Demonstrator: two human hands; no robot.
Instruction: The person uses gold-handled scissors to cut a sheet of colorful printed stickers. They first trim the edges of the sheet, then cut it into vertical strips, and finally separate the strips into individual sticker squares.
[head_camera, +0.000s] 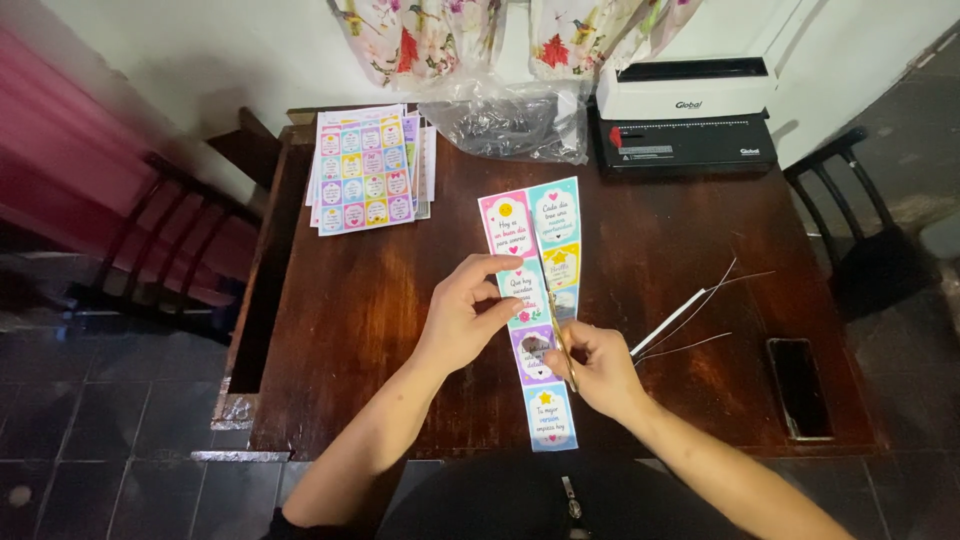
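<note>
1. Now the left hand (465, 315) pinches the left edge of a long paper strip (535, 320) of coloured cards, thumb and fingers closed on it about halfway along
2. That strip lies lengthwise on the dark wooden table (350, 330), running from near the table's front edge up toward its middle; its upper part is two cards wide, its lower part one card wide
3. The right hand (600, 370) is clenched around a pair of scissors (562, 340), whose blades point up along the right edge of the strip
4. Thin paper offcuts (690, 315) lie just right of the right hand, and a dark phone (800, 385) lies flat near the table's right edge
5. A stack of printed sheets (365, 170) sits at the far left corner, well apart from the hands
6. A crumpled clear plastic bag (510, 125) and a black and white binding machine (685, 115) stand along the far edge
7. Dark chairs stand to the left (170, 250) and right (850, 230) of the table
</note>
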